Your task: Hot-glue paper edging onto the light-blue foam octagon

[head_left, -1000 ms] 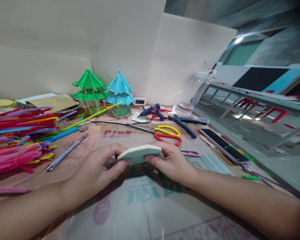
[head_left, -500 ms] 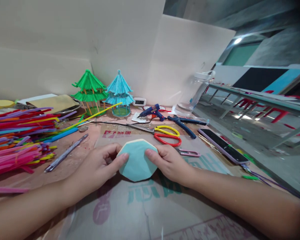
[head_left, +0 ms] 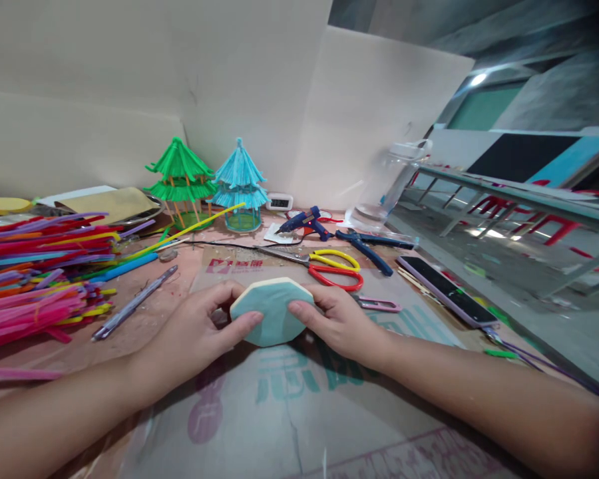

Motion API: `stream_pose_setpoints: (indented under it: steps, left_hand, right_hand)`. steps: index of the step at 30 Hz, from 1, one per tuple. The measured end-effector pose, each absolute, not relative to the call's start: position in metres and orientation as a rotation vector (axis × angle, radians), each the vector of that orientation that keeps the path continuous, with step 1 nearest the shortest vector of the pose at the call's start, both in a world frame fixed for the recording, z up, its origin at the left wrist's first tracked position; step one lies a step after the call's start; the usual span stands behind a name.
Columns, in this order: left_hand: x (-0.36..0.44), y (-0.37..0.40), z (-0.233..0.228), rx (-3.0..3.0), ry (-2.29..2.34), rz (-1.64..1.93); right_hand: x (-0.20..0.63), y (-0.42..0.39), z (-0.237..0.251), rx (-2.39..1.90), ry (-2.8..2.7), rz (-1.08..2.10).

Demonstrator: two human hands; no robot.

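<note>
Head view: left hand [head_left: 199, 332] and right hand [head_left: 342, 322] pinch the pale-blue octagonal foam block [head_left: 272, 311] by opposite edges, tilted just above the cardboard sheet [head_left: 289, 412] (scissors [head_left: 329, 266] behind). Step looks like inspecting faces; next needs a steady two-handed grip.

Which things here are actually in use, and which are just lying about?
In use: blue foam octagon, gripped by left hand and right hand.

Lying about: scissors, glue gun, pliers, phone, pipe cleaners, two pagoda models.
</note>
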State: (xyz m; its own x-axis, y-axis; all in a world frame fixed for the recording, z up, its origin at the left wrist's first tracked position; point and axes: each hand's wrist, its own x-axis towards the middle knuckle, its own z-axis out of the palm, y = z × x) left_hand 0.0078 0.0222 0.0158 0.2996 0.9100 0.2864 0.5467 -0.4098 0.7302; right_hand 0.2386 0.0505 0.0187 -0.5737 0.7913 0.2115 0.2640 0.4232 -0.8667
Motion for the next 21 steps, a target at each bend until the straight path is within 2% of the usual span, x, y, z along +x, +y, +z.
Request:
stream_pose_setpoints:
  steps: [21]
  left_hand:
    - [0.0064, 0.0182, 0.0186, 2.325, 0.944, 1.207]
  right_hand:
    - [0.2387, 0.0550, 0.0172, -0.601, -2.214, 0.706]
